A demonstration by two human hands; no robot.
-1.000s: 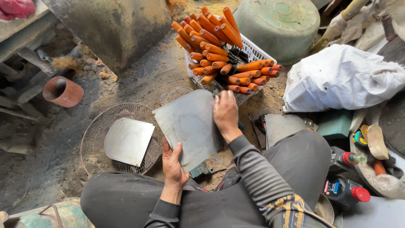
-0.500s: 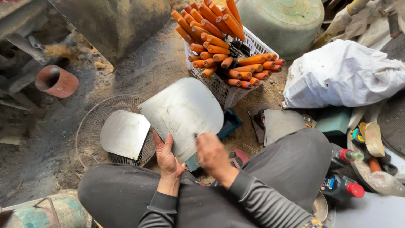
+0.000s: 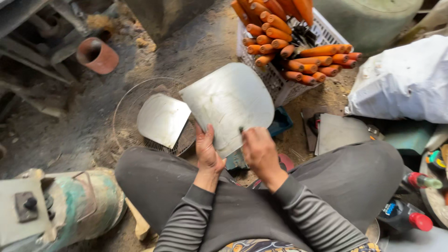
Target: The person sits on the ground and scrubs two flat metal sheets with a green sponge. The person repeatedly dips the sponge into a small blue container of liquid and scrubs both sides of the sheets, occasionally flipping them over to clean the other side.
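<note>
Two hands, left (image 3: 206, 154) and right (image 3: 259, 150), meet one metal sheet (image 3: 228, 105), with a second sheet (image 3: 161, 119) at nine o'clock, one crate (image 3: 280, 86) of too many orange handles (image 3: 298, 51) to count at one o'clock, two red-capped bottles (image 3: 406, 217) at four o'clock.

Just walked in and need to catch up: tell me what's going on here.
A person sits on the ground holding a flat metal sheet with a rounded corner over their lap. The left hand grips its lower edge, and the right hand holds the edge beside it. A second metal piece lies on a round wire grille to the left. Behind stands a white basket full of orange handles.
</note>
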